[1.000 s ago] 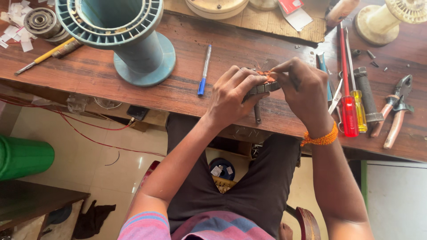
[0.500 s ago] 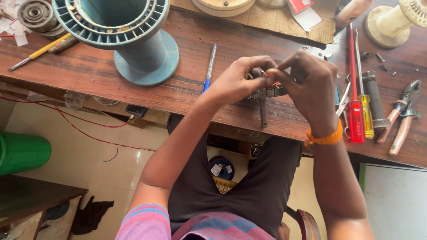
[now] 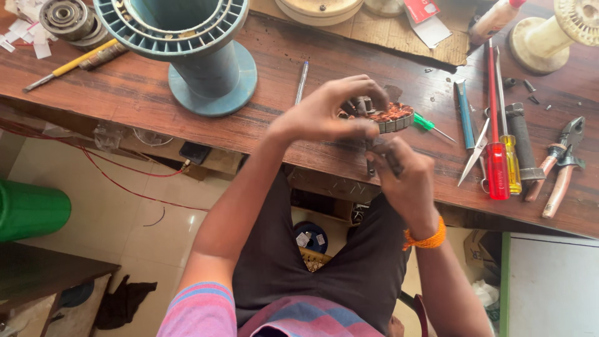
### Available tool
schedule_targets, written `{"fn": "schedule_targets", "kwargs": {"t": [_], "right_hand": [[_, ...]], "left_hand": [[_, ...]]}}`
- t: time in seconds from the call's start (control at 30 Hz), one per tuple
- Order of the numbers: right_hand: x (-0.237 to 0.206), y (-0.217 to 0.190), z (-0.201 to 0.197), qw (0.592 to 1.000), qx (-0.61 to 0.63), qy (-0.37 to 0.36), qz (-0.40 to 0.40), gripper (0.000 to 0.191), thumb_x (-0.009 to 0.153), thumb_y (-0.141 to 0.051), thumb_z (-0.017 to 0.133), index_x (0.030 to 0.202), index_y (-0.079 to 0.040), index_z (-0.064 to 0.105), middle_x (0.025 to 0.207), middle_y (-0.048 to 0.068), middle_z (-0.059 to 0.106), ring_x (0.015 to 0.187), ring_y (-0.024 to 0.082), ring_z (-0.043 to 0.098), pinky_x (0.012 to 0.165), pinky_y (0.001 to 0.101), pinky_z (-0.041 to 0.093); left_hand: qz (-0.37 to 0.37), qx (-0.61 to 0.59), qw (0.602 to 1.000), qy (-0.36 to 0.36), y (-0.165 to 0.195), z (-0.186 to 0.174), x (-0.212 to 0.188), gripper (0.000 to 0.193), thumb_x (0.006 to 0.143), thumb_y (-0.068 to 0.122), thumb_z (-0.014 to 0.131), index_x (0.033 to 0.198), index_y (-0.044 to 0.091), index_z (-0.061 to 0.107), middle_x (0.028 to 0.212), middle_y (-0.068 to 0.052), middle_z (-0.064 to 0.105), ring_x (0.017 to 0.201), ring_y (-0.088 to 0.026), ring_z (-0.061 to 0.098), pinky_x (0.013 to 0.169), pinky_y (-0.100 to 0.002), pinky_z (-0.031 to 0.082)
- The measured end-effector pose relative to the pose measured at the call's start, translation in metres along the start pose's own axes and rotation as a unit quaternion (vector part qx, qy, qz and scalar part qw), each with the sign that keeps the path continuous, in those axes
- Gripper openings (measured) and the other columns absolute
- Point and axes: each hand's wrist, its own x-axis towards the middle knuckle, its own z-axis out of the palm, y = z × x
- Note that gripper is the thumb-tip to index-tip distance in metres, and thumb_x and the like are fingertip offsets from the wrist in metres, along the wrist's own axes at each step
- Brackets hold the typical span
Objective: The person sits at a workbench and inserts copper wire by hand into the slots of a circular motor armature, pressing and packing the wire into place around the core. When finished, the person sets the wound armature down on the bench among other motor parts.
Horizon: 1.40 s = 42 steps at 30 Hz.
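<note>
Both hands (image 3: 368, 146) clasp wound stator (image 3: 390, 117) — left above.

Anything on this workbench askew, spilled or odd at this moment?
Only minor clutter: small dark bits lie scattered on the brown wooden bench near the cream spool, and torn white paper scraps litter the far left corner. Nothing looks damaged.
</note>
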Motion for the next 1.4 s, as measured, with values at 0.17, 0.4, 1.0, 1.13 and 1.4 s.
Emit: {"fn": "schedule_targets", "kwargs": {"t": [0.17,0.4,1.0,1.13,1.4], "right_hand": [[-0.013,0.021,-0.003,0.996,0.080,0.045,0.000,0.005,0.098,0.003,0.070,0.102,0.001,0.068,0.092,0.007,0.076,0.081,0.008,0.071,0.070,0.0240,0.054],[0.004,0.021,-0.055,0.997,0.001,0.071,-0.036,0.008,0.101,-0.001,0.077,0.108,0.000,0.073,0.093,0.009,0.075,0.086,0.008,0.071,0.073,0.0248,0.053],[0.082,0.014,-0.035,0.988,-0.036,0.009,-0.152,0.015,0.098,-0.014,0.084,0.099,-0.004,0.073,0.081,0.006,0.073,0.065,0.010,0.067,0.057,0.0266,0.049],[0.091,0.012,-0.031,0.984,-0.092,0.021,-0.153,0.021,0.095,-0.018,0.090,0.095,-0.004,0.075,0.068,0.008,0.066,0.056,0.014,0.060,0.055,0.0309,0.044],[0.070,-0.014,-0.041,0.988,-0.051,-0.031,-0.142,0.016,0.096,-0.015,0.083,0.102,-0.006,0.072,0.082,0.006,0.069,0.066,0.010,0.063,0.058,0.0282,0.046]], "left_hand": [[-0.017,0.266,0.950,0.165,0.015,0.050,-0.012,0.037,0.082,0.031,0.086,0.109,0.012,0.070,0.109,-0.001,0.068,0.104,-0.022,0.067,0.087,-0.038,0.057],[0.063,0.339,0.910,0.231,0.002,0.064,-0.020,0.035,0.088,0.024,0.087,0.114,0.009,0.068,0.111,-0.003,0.069,0.101,-0.023,0.067,0.087,-0.038,0.057],[-0.090,0.086,0.948,0.294,0.002,0.068,-0.016,0.049,0.093,0.032,0.075,0.132,0.010,0.058,0.104,-0.003,0.072,0.092,-0.015,0.070,0.085,-0.030,0.057],[-0.090,0.078,0.973,0.199,-0.014,0.048,-0.002,0.034,0.094,0.024,0.080,0.119,0.003,0.070,0.111,-0.009,0.072,0.098,-0.016,0.068,0.084,-0.030,0.053],[-0.150,-0.134,0.979,0.029,-0.028,0.008,-0.007,0.019,0.097,0.016,0.075,0.112,0.004,0.071,0.098,-0.001,0.066,0.092,-0.010,0.062,0.083,-0.030,0.052]]}}
